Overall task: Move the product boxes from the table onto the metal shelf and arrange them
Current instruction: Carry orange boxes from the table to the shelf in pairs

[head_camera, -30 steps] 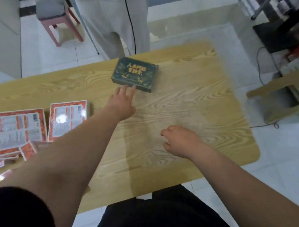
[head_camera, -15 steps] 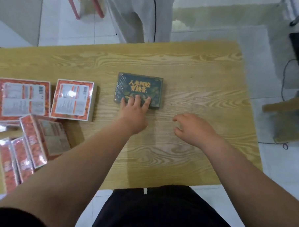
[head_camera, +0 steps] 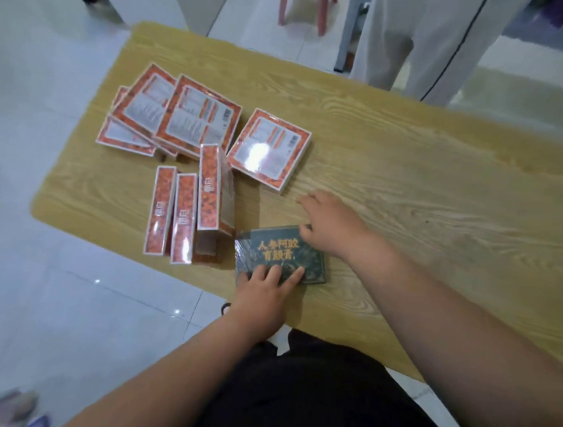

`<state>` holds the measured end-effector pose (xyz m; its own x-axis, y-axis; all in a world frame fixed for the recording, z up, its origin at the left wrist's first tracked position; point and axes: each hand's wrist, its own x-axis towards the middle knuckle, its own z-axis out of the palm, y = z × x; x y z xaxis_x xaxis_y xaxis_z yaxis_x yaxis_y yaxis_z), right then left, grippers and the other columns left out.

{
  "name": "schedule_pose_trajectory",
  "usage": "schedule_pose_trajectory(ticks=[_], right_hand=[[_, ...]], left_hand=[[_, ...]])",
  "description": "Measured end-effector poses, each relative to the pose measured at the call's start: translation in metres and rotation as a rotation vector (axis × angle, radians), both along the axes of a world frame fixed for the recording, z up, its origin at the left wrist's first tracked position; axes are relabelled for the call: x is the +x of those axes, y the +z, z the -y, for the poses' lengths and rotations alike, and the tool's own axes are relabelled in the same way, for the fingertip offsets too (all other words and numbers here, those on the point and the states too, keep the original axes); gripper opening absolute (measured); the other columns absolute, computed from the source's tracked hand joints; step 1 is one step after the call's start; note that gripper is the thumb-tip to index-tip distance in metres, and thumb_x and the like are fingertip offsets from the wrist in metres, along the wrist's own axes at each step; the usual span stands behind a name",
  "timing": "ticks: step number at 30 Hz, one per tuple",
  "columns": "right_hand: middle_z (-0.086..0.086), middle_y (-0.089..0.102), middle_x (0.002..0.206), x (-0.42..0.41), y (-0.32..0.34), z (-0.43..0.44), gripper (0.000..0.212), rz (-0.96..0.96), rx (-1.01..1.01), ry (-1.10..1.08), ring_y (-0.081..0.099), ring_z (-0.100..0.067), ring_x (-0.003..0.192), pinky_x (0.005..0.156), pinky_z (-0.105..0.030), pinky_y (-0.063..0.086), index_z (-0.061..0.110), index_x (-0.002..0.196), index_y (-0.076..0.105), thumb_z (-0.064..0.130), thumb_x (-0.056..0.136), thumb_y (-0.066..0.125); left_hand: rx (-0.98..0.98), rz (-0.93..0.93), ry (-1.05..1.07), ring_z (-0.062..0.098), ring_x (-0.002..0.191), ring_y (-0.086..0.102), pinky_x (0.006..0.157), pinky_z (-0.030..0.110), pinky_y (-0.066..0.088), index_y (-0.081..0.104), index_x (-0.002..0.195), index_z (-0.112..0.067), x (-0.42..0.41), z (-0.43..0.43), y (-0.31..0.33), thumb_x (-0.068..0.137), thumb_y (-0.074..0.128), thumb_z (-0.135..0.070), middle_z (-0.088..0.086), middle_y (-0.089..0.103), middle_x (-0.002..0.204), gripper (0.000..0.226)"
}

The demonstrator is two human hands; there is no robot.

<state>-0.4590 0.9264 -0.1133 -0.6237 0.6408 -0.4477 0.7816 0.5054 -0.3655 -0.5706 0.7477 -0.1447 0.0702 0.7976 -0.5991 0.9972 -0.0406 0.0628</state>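
Head view: left hand (head_camera: pixel 263 296) presses flat on glossy green box (head_camera: pixel 278 250); right hand (head_camera: pixel 328 225) grip unclear.

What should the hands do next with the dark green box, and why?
Probably grip the dark green, gold-lettered cardboard box and lift it. It lies flat near the edge of the wooden table; the left hand presses its near side with straight fingers, the right hand touches its far corner, and neither clearly grips yet.
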Motion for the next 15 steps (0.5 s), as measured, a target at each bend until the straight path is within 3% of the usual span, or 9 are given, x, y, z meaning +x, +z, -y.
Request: schedule_pose_trajectory(ticks=[3,5,9,15], right_hand=[[-0.01,0.004,0.169,-0.065,-0.005,-0.013,0.08,0.036,0.049,0.098,0.004,-0.033,0.155,0.124,-0.048,0.019,0.022,0.161,0.016,0.033,0.094,0.058],[-0.009,-0.007,0.169,-0.096,-0.013,-0.026,0.083,0.098,0.043,0.103,-0.005,-0.033,0.156,0.125,-0.05,0.013,0.025,0.162,0.007,0.032,0.095,0.055],[-0.01,-0.008,0.169,-0.104,-0.03,-0.038,0.088,0.242,0.017,0.081,-0.004,-0.032,0.156,0.124,-0.052,0.016,0.023,0.162,0.004,0.036,0.093,0.058],[-0.003,-0.008,0.17,-0.017,-0.028,-0.016,0.092,0.289,0.026,-0.113,-0.004,-0.025,0.156,0.124,-0.051,0.018,0.024,0.162,0.004,0.034,0.092,0.063]], left_hand=[[0.002,0.031,0.024,0.032,0.124,0.032,0.099,0.053,0.032,-0.006,0.155,-0.04,-0.012,0.009,-0.003,0.089,0.048,-0.034,0.007,0.03,0.144,0.085],[-0.003,0.052,0.024,0.033,0.124,0.03,0.1,0.055,0.032,-0.007,0.154,-0.04,-0.015,0.012,-0.005,0.089,0.047,-0.034,0.007,0.029,0.143,0.085],[-0.003,0.077,-0.001,0.033,0.123,0.029,0.1,0.056,0.031,-0.009,0.154,-0.039,-0.021,0.012,-0.01,0.088,0.05,-0.036,0.008,0.028,0.14,0.088],[0.09,0.124,-0.067,0.031,0.129,0.023,0.106,0.053,0.026,-0.001,0.156,-0.034,-0.036,0.018,-0.015,0.088,0.048,-0.031,0.008,0.027,0.145,0.084]])
